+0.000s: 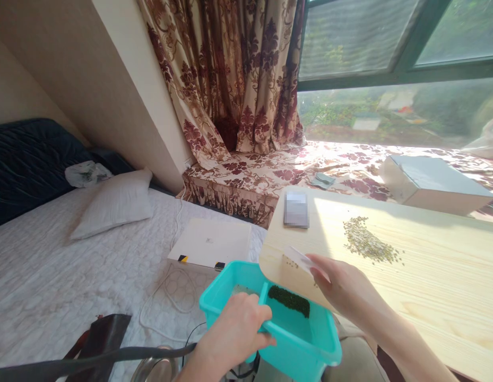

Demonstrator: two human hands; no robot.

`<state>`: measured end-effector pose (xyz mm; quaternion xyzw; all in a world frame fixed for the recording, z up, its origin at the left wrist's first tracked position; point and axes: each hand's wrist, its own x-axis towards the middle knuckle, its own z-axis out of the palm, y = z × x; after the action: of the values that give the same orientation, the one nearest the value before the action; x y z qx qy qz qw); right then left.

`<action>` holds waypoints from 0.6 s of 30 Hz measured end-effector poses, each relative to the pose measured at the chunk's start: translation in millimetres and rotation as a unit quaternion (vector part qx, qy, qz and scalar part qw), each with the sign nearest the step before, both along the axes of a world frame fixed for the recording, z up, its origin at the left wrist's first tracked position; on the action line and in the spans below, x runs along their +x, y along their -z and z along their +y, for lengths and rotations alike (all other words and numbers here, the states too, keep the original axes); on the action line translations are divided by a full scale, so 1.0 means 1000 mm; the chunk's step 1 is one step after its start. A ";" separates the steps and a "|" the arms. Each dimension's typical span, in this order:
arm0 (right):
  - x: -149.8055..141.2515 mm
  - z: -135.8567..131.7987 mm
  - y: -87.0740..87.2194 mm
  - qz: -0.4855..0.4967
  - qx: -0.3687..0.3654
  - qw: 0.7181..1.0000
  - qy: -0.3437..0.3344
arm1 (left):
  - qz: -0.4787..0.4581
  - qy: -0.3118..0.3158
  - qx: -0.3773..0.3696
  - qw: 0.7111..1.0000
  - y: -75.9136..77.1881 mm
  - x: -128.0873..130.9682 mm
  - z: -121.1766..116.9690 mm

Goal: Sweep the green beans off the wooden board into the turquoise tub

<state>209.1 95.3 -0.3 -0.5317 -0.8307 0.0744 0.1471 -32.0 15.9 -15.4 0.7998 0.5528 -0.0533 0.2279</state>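
My left hand [235,330] grips the near rim of a turquoise plastic box [297,345], holding it just under the rounded corner of a pale wooden table [429,286]. The box has a divider; dark green beans [289,300] lie in its right section. My right hand [339,284] rests on the table corner, pinching a small white card [297,258] that stands on edge on the table top. A few loose beans lie beside the card. A larger heap of green beans [368,244] sits further back on the table.
A phone [296,209] lies flat on the table's far corner. A white flat box [209,243] and white cable [166,297] lie on the bed at left, with a pillow [114,204]. A grey-topped box [433,183] sits on the window seat. A dark bag [103,339] is at bottom left.
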 end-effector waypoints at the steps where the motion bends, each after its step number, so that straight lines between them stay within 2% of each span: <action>1: -0.001 -0.002 0.000 -0.001 0.006 1.000 -0.006 | 0.003 0.001 0.001 1.000 -0.001 -0.001 0.001; 7: -0.009 -0.018 0.003 0.004 0.017 0.999 -0.049 | 0.014 0.002 0.005 1.000 -0.004 -0.008 0.007; 13: -0.023 -0.039 -0.005 0.034 -0.029 0.992 -0.122 | 0.008 -0.001 0.007 1.000 -0.003 -0.011 0.003; 15: -0.027 -0.033 -0.012 0.032 -0.030 0.993 -0.109 | 0.007 -0.003 0.008 1.000 -0.004 -0.012 0.003; 18: -0.036 -0.010 -0.020 -0.011 -0.016 0.999 -0.036 | 0.007 -0.006 0.010 1.000 -0.006 -0.015 0.003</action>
<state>172.8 85.8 20.1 -0.5044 -0.8498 0.0865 0.1265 -46.5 19.3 -9.2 0.7984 0.5597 -0.0519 0.2161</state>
